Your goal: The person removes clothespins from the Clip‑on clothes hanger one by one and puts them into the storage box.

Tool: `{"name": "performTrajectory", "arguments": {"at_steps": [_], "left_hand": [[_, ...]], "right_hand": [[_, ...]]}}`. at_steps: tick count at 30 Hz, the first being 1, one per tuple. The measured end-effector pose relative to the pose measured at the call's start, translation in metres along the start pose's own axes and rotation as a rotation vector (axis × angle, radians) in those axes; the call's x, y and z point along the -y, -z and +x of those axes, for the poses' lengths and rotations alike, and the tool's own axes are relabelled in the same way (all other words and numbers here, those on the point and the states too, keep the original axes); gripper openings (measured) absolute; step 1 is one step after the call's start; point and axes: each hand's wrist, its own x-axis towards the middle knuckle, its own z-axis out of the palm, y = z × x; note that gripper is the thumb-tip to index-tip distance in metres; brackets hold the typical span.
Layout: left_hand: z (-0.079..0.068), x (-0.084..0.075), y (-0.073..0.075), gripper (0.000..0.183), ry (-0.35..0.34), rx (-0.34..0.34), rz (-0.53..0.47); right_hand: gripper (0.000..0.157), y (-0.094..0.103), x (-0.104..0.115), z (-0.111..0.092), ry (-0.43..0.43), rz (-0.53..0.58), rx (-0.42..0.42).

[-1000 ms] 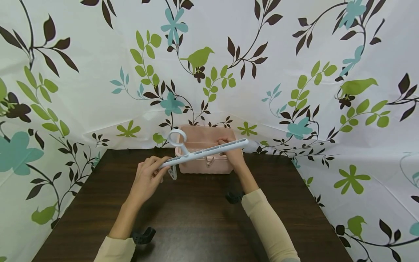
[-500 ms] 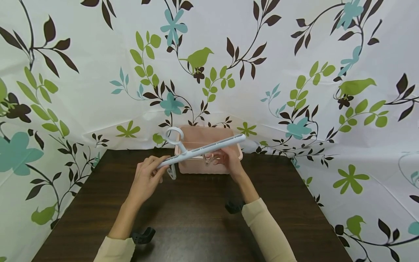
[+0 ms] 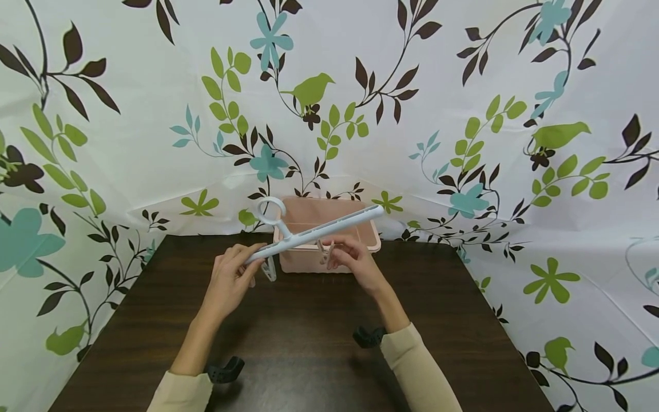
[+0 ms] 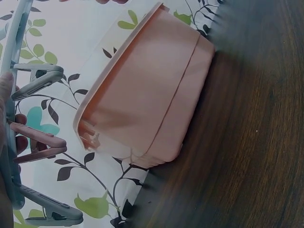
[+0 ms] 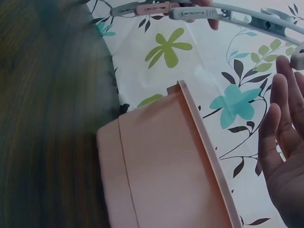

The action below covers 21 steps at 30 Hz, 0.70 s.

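- Since a second ago, my right grip (image 3: 360, 272) has come from over the bin (image 3: 304, 262), behind the hanger (image 3: 319, 233), down to a clip (image 3: 324, 252) on the bar; the bar's right end has also tipped slightly higher.
- White cloth (image 3: 437, 68), printed with leaves, flowers and birds, surrounds the far side and both sides of my work.
- Below it lies the dark brown desk (image 3: 309, 343).
- At its far edge, close to the cloth, stands the pink bin, its inside partly showing past the hanger.
- Cream sleeves cover both my arms, and a black wrist strap (image 3: 225, 371) shows at my left wrist.
- Held up above the desk, the pale blue hanger slants across the bin in front of me, right end high, its round hook at upper left.
- My left grip (image 3: 229, 280) is narrow, pinching the hanger's left end, thumb on one side, fingers on the other.
- My right grip has its fingertips at the clip; I cannot tell whether they pinch it.
- Three more clips jut from the bar beside my left grip: a pink clip (image 4: 40, 141) between two grey clips (image 4: 54, 210).
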Motion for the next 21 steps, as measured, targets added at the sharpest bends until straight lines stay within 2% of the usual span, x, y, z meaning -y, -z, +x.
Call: {"name": "performTrajectory", "arguments": {"at_steps": [7, 18, 21], "left_hand": [[-0.0007, 0.0008, 0.0001, 0.038, 0.006, 0.002, -0.006], [-0.0032, 0.0027, 0.0, 0.036, 0.004, -0.001, -0.003], [-0.0038, 0.0029, -0.0012, 0.037, 0.005, 0.011, -0.012]], "right_hand": [[0.029, -0.0051, 0.0017, -0.001, -0.011, 0.021, -0.018], [0.021, -0.0074, 0.0044, -0.0012, 0.017, -0.064, -0.033], [0.023, -0.0095, 0.0081, -0.0013, 0.024, -0.085, -0.043]]}}
